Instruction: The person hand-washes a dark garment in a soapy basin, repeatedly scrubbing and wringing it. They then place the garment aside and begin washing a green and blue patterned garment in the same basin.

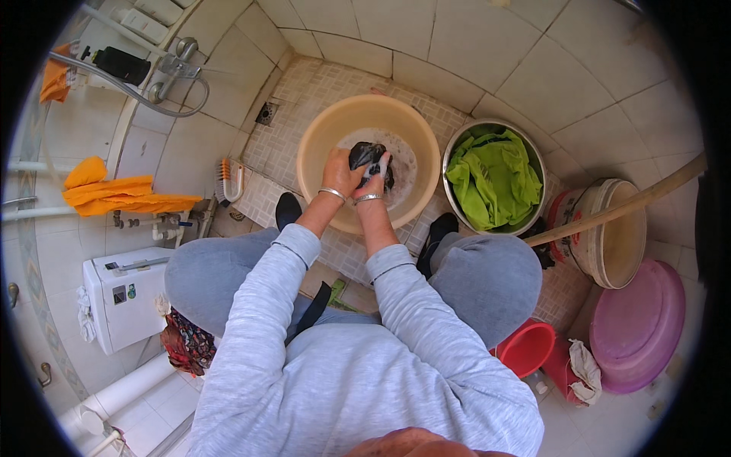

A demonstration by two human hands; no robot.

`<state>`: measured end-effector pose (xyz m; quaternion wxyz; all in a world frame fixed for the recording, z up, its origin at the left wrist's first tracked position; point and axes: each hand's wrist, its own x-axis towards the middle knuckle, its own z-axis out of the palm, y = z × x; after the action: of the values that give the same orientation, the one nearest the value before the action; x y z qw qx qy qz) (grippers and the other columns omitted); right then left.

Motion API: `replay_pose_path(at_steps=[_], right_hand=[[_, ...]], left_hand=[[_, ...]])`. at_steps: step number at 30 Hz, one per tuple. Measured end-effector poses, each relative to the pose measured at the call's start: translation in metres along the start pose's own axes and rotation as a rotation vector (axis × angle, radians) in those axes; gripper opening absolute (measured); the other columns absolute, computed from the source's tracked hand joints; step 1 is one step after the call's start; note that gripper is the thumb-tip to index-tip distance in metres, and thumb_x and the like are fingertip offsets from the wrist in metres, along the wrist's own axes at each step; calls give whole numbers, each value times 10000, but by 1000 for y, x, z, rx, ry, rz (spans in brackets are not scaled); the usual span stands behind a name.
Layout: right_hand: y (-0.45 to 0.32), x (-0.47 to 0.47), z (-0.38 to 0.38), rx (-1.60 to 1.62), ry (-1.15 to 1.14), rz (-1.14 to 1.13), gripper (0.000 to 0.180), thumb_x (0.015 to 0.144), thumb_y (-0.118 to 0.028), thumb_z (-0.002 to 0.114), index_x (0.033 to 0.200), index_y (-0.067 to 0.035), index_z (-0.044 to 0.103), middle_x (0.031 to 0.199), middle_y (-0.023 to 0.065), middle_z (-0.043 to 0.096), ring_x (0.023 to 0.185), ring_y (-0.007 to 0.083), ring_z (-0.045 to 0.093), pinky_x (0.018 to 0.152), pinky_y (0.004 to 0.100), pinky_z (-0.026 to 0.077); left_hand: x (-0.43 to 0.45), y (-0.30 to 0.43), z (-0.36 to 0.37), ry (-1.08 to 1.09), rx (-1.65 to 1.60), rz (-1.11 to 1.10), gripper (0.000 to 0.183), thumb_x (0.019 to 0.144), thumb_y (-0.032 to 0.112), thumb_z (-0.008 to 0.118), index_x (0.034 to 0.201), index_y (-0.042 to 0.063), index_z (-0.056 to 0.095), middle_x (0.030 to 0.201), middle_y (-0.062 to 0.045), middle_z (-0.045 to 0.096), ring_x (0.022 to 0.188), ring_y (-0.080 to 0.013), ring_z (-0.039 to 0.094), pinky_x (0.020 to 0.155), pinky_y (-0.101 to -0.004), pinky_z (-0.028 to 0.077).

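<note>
A large cream plastic basin stands on the tiled floor before me, with foamy, greyish water in its bottom. Over that water my left hand grips the left side of a wet, dark bunched cloth. My right hand, with suds on its thumb, holds the cloth's right side. The hands are close together, and parts of the fingers are hidden by the cloth. To the right of the basin, a round metal basin holds bright green fabric.
A wooden pole slants across a used bucket at right. Near it are a purple basin and a red bucket. At left are a scrubbing brush, an orange cloth and a shower mixer with hose.
</note>
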<state>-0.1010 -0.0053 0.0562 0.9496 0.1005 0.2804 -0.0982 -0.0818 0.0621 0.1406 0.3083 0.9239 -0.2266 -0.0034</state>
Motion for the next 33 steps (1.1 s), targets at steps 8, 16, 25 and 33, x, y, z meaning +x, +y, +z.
replay_pose_path(at_steps=[8,16,25,33], right_hand=[[-3,-42,52,-351,-41,128,369,913,-451,597,1118,-145,620,1089,33,657,1032,210,607,890,378,499],[-40,-53,83,-250,-184,402,361,845,-343,582,1094,-81,605,959,110,607,809,265,574,592,269,503],[-8,-155,172,282,-259,676,798,728,-322,735,1344,18,359,1217,212,457,956,218,550,590,252,483],[-10,-178,161,215,-195,741,767,711,-237,742,1345,20,394,1260,203,435,941,201,559,583,245,499]], left_hand=[[15,43,-51,-387,854,539,259,729,225,676,923,59,720,1030,-159,648,1029,-333,595,954,-426,438],[81,-10,-102,-511,-1059,-366,418,831,390,698,968,-5,678,1026,-78,677,1007,-226,629,901,-342,486],[1,-31,21,-293,-2020,-652,911,826,776,434,1504,203,230,1424,-69,451,1316,-347,405,1071,-549,339],[59,-12,-43,-384,-2011,-484,584,875,575,581,1176,77,635,1128,-106,669,1038,-258,631,935,-416,508]])
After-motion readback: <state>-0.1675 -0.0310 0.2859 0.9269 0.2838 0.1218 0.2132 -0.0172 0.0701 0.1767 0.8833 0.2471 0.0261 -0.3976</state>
